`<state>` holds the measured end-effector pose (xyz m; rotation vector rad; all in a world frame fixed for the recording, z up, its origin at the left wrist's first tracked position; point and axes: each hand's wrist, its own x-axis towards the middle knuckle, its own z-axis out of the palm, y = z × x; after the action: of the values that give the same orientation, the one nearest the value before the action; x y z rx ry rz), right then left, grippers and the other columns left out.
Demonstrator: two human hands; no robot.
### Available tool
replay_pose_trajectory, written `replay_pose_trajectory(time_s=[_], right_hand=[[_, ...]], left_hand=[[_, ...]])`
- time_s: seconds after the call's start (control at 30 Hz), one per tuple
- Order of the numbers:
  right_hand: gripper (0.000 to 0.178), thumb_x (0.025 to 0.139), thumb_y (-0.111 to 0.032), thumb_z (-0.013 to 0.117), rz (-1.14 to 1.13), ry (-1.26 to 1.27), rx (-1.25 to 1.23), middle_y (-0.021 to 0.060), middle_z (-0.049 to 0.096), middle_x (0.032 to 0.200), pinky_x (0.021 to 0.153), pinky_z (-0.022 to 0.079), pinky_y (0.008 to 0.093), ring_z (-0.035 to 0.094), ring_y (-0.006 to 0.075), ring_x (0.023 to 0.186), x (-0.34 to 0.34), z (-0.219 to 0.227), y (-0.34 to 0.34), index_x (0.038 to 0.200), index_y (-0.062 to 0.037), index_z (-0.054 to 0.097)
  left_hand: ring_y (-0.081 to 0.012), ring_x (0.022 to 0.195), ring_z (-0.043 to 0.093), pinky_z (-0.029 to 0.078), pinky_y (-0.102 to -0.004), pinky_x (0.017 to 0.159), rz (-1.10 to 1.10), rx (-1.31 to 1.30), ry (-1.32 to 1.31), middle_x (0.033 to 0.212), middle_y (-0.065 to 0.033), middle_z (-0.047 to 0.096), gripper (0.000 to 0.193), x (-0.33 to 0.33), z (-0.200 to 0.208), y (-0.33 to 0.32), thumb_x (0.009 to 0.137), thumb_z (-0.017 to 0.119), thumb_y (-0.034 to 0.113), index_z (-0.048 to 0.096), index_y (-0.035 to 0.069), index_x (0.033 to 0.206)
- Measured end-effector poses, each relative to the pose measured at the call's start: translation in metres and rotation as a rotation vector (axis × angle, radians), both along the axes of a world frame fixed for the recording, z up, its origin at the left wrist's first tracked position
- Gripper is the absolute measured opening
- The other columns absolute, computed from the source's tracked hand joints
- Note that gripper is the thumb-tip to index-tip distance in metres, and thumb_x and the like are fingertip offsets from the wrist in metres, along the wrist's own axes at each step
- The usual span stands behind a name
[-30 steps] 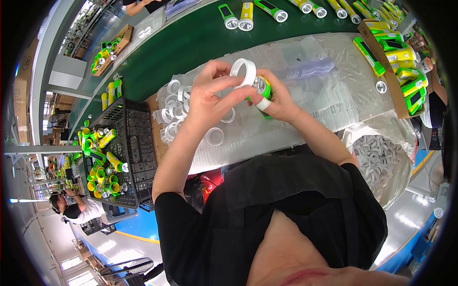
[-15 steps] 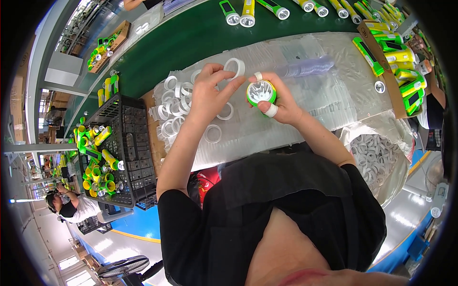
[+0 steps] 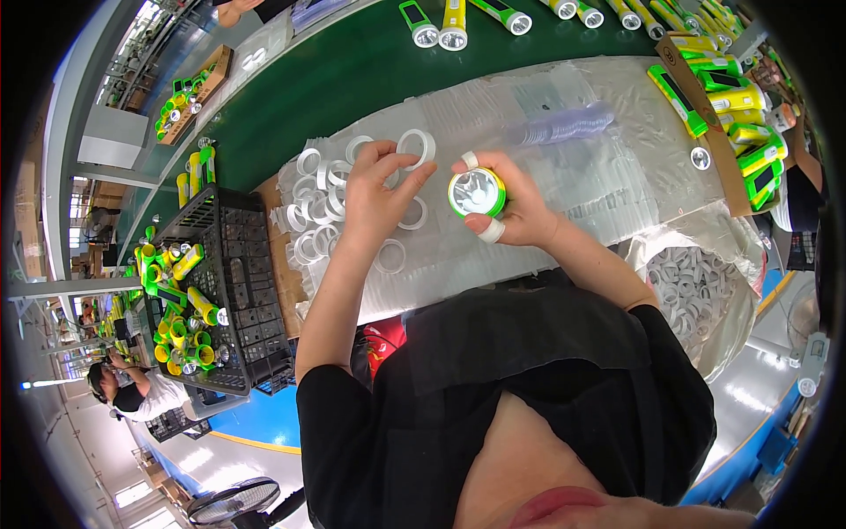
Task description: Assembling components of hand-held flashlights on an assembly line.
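Note:
A white plastic ring (image 3: 429,145) is pinched by the fingertips of my left hand (image 3: 372,196), its lower side partly hidden behind the fingers. My right hand (image 3: 527,201) is wrapped round a green and yellow flashlight (image 3: 477,192), whose reflector end points up. White bands circle the thumb and a finger of that hand. Ring and flashlight are apart, with a small gap between them. Loose white rings (image 3: 310,162) lie in a cluster beside and beneath my left hand. One more ring (image 3: 390,257) rests nearer to me on the plastic-covered bench (image 3: 493,251).
A stack of clear discs (image 3: 564,125) lies beyond my right hand. Flashlights fill a cardboard box (image 3: 705,132) at right and a black crate (image 3: 251,291) at left. Finished-looking flashlights (image 3: 453,26) line the green surface. A bag of rings (image 3: 692,291) stands at my right.
My left hand has moved a little left and down with the ring, away from the flashlight. The flashlight in my right hand has shifted slightly left and down.

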<state>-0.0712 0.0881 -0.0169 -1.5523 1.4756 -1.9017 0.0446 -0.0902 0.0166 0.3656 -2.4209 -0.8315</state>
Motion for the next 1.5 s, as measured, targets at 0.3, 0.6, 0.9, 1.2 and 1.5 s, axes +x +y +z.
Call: replay_pose_trajectory(time_s=[0.3,0.6,0.9,1.2,1.5], right_hand=[[0.063,0.071,-0.034,0.083,-0.256,0.397,0.036,0.0081,0.067,0.1,0.062,0.053,0.0357,0.067,0.0294,0.076,0.001,0.04,0.007,0.117,-0.0082,0.048],[0.063,0.072,-0.028,0.081,-0.131,0.237,-0.066,0.0096,0.066,0.099,0.065,0.053,0.0352,0.068,0.0291,0.078,0.005,0.051,0.011,0.12,-0.008,0.047],[0.051,0.085,-0.024,0.071,0.049,-0.086,-0.01,0.0076,0.059,0.11,0.084,0.047,0.0316,0.057,0.0154,0.099,-0.005,0.006,-0.004,0.125,-0.0064,0.045],[0.052,0.084,-0.021,0.073,-0.028,0.313,-0.038,0.0116,0.058,0.123,0.093,0.046,0.0362,0.057,0.0261,0.111,-0.038,0.038,0.01,0.129,-0.0069,0.051],[0.031,0.071,-0.015,0.077,0.154,0.779,0.465,0.0099,0.059,0.089,0.07,0.048,0.0377,0.06,0.0287,0.083,-0.069,0.129,0.028,0.094,-0.0025,0.06]], left_hand=[[-0.0198,0.091,0.059,0.049,-0.0294,0.074,-0.256,0.232,0.275,0.106,-0.0114,0.059,0.02,0.013,0.032,0.015,0.073,0.079,0.006,0.07,0.002,0.091],[-0.0196,0.088,0.056,0.045,-0.0279,0.066,-0.423,0.049,0.293,0.107,-0.0119,0.058,0.041,0.028,0.056,0.036,0.057,0.088,0.011,0.073,0.007,0.095],[-0.017,0.077,0.054,0.043,-0.0281,0.06,-0.373,-0.106,0.134,0.095,-0.0032,0.056,0.035,0.004,0.056,0.032,0.061,0.087,0.019,0.075,0.012,0.093],[-0.0213,0.079,0.057,0.048,-0.0324,0.065,-0.401,-0.007,0.079,0.094,-0.0048,0.056,0.036,-0.006,0.055,0.035,0.063,0.086,0.02,0.072,0.012,0.094],[-0.0257,0.091,0.067,0.053,-0.0354,0.077,-0.408,0.142,0.038,0.103,-0.01,0.068,0.043,-0.028,0.032,0.065,0.067,0.086,0.013,0.055,0.007,0.095]])
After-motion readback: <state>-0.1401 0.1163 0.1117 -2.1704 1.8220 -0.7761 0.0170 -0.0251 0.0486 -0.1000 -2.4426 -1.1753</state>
